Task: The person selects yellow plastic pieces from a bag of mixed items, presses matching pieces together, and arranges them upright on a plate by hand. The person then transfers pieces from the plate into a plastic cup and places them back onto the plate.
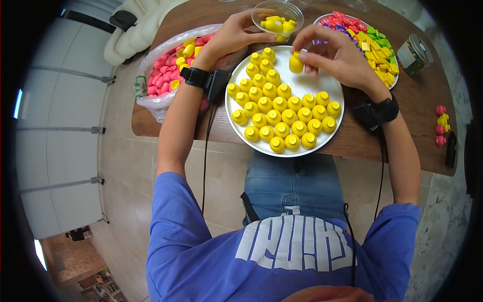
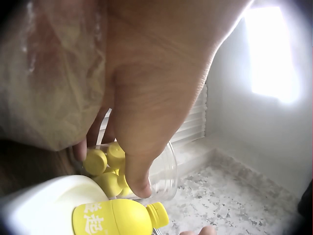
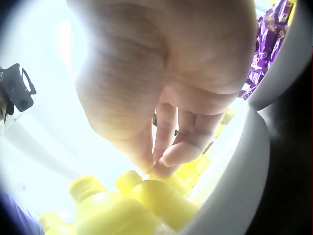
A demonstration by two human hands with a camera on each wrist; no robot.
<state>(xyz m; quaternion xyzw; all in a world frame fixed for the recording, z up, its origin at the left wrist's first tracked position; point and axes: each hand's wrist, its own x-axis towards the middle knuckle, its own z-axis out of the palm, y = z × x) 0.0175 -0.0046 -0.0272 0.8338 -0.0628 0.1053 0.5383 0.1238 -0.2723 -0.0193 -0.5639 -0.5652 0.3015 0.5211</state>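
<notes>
My left hand (image 1: 236, 36) grips a clear plastic tub (image 1: 300, 21) tipped on its side, with several small yellow bottles (image 1: 274, 24) inside. In the left wrist view my thumb presses on the tub's wall (image 2: 168, 171), near a yellow bottle with white lettering (image 2: 115, 218). Over the back of a round white tray (image 1: 324, 83), my right hand (image 1: 339, 55) pinches one yellow bottle (image 1: 296, 63) between thumb and fingers. Many more yellow bottles (image 1: 274, 117) stand upright on the tray, packed together toward its left and front.
A plastic bag (image 1: 146, 70) of pink and yellow pieces lies left of the tray. Behind right is a plate of wrapped sweets (image 1: 375, 50), with a lidded jar (image 1: 415, 54) beside it. Small pink and yellow pieces (image 1: 441, 121) lie by the right table edge. Wrist cables hang down.
</notes>
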